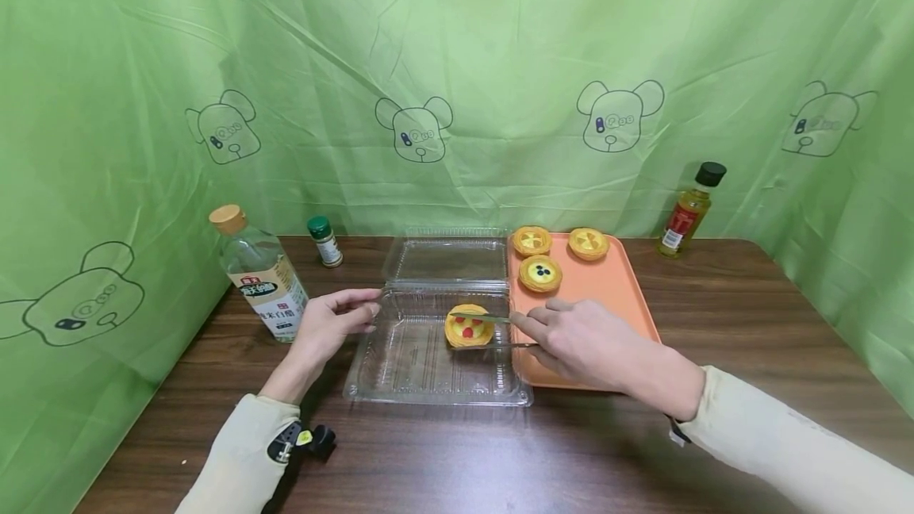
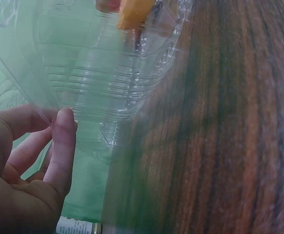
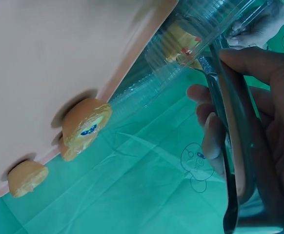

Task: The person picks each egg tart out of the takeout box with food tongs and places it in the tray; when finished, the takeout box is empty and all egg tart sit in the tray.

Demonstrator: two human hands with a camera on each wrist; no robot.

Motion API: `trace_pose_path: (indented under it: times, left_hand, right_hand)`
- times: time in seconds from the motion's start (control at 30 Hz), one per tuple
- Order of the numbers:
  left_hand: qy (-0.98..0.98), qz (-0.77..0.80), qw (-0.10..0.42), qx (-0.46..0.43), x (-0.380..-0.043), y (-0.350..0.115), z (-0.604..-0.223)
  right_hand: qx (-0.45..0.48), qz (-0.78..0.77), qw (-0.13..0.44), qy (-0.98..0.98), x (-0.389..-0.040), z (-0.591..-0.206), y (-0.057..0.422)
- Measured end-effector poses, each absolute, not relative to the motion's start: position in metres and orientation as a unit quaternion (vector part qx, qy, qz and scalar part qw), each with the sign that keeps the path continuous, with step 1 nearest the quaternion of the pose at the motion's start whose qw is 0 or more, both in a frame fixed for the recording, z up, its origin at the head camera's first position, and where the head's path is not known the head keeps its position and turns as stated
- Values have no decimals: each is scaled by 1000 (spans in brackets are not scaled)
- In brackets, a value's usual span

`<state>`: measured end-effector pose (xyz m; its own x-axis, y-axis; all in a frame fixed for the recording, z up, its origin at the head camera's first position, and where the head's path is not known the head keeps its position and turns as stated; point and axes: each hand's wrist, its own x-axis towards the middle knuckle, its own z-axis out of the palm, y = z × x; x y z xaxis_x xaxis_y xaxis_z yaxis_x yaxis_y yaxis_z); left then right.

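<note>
In the head view my left hand (image 1: 330, 329) pinches the left rim of a clear plastic clamshell box (image 1: 408, 375), thumb and forefinger on its edge. The box lies unfolded, its lid (image 1: 453, 260) laid back toward the curtain. My right hand (image 1: 589, 342) grips metal tongs (image 3: 253, 161) from the right side. Their tips straddle an egg tart with red pieces on top (image 1: 468, 332), inside the right part of the box. Just right of the box, an orange tray (image 1: 614, 304) carries a tart with dark berries (image 1: 540, 274) and two yellow-topped tarts (image 1: 589, 243).
A vinegar bottle with an orange cap (image 1: 267, 284) stands close beyond my left hand. Behind it is a small green-capped shaker (image 1: 325, 243). An oil bottle (image 1: 685, 216) stands at the back right. A green curtain (image 1: 500, 38) encloses the wooden table (image 1: 428, 458).
</note>
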<state>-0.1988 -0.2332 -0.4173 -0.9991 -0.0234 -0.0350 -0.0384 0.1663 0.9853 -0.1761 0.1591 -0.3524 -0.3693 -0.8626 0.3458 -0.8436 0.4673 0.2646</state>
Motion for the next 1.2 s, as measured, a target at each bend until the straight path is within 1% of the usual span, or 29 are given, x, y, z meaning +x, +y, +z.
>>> trace_pose_path:
  times: [0.33, 0.53, 0.83, 1.2]
  left_hand:
    - [764, 645, 6, -21, -199, -233, -417]
    - [763, 646, 6, -21, -199, -233, -417]
    - [751, 660, 2, -8, -199, -232, -418]
    - [748, 664, 3, -7, -199, -233, -417]
  right_hand:
    - [521, 7, 216, -826, -178, -351, 166]
    - [526, 31, 223, -820, -179, -349, 168]
    - [516, 65, 213, -827, -175, -333, 176]
    - [492, 76, 261, -827, -178, -316, 199]
